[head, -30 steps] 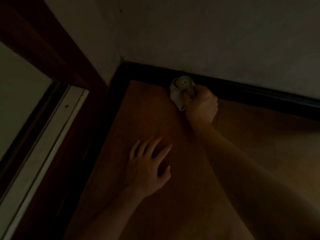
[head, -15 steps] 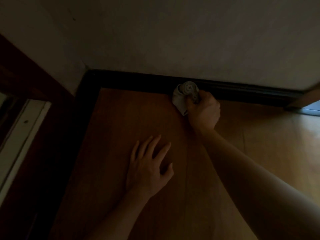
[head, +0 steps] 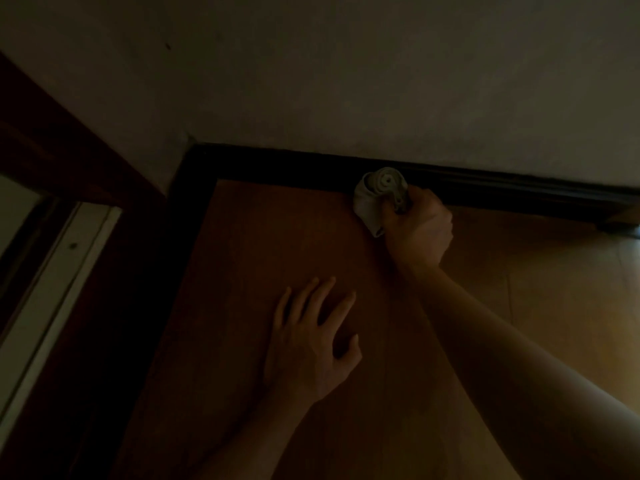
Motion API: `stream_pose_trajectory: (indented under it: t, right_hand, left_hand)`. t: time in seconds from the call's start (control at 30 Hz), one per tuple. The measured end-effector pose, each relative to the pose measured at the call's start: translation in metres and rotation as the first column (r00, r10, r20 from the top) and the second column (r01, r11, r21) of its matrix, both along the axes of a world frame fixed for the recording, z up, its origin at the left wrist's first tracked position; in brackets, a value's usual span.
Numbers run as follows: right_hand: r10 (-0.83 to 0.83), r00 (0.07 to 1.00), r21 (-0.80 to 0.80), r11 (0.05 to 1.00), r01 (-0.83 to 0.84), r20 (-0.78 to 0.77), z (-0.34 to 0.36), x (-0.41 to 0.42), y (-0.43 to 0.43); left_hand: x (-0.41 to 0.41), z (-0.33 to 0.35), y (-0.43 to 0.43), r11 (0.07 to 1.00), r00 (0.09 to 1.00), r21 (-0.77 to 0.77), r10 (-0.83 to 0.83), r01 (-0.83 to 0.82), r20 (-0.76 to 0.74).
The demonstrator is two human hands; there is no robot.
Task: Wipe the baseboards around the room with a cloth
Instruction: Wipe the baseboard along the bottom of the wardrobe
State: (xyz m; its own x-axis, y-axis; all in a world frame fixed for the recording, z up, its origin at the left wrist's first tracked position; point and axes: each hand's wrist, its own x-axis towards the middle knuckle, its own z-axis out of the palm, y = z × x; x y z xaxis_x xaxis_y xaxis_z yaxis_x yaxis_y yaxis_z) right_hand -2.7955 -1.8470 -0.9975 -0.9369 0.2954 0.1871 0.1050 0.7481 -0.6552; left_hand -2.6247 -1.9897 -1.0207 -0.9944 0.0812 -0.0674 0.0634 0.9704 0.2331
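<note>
The fingers (head: 414, 199) of the right hand (head: 420, 230) are curled tightly into a fist round a bunched, pale grey-green cloth (head: 375, 195), just right of the frame's centre and a little above it. The cloth bulges out of the fist toward the upper left, its twisted top touching the dark baseboard (head: 294, 164) and its lower fold hanging against the floor beside the hand. The light is very dim, so whether the cloth presses on the board's face or only its top edge is hard to tell. The right forearm runs from the fist down to the lower right corner. Below and left of it, near the middle of the frame, the left hand (head: 308, 351) lies palm down on the orange-brown wooden floor (head: 242, 271), fingers straight and spread, thumb out to the right, holding nothing; its forearm leads to the bottom edge. The baseboard runs as a black band from a corner left of centre across to the right edge, and turns down the left side of the floor. Above it a plain, pale wall (head: 381, 81) fills the upper half. At the far left stand a dark reddish door frame (head: 52, 140) and a lighter strip (head: 59, 282) slanting toward the lower left.
</note>
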Motion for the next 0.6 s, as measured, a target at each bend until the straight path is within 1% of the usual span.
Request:
stream_pose_trajectory:
  t: [0.03, 0.1, 0.17, 0.23, 0.33, 0.5, 0.6]
  right_hand:
    - [-0.006, 1.000, -0.022, 1.000, 0.006, 0.000, 0.000, 0.000, -0.006]
    - [0.042, 0.999, -0.044, 0.998, -0.041, 0.013, -0.001, -0.003, -0.022]
    - [0.106, 0.994, -0.047, 0.993, -0.105, 0.029, 0.000, -0.005, -0.035]
    - [0.123, 0.992, -0.036, 0.992, -0.122, 0.034, -0.001, -0.005, -0.034]
    - [0.088, 0.996, -0.001, 0.996, -0.088, 0.026, -0.001, -0.002, -0.012]
    - [-0.082, 0.997, 0.011, 0.997, 0.082, -0.011, 0.000, 0.006, 0.048]
    - [-0.068, 0.998, 0.025, 0.997, 0.069, -0.005, 0.002, 0.007, 0.058]
  left_hand:
    - [0.000, 0.000, 0.000, 1.000, 1.000, 0.001, 0.000, 0.000, -0.002]
    - [0.000, 0.001, 0.000, 1.000, 1.000, 0.004, -0.004, 0.004, 0.000]
    - [0.001, 0.000, -0.001, 1.000, 1.000, 0.001, -0.007, 0.007, -0.002]
    - [0.001, -0.002, -0.002, 1.000, 1.000, 0.001, -0.008, 0.008, -0.007]
    - [0.001, -0.004, -0.002, 1.000, 1.000, -0.021, -0.002, 0.002, -0.011]
    - [0.001, -0.006, -0.001, 1.000, 0.999, -0.005, -0.005, 0.005, -0.039]
    - [0.002, -0.008, -0.001, 1.000, 0.999, 0.002, -0.005, 0.005, -0.050]
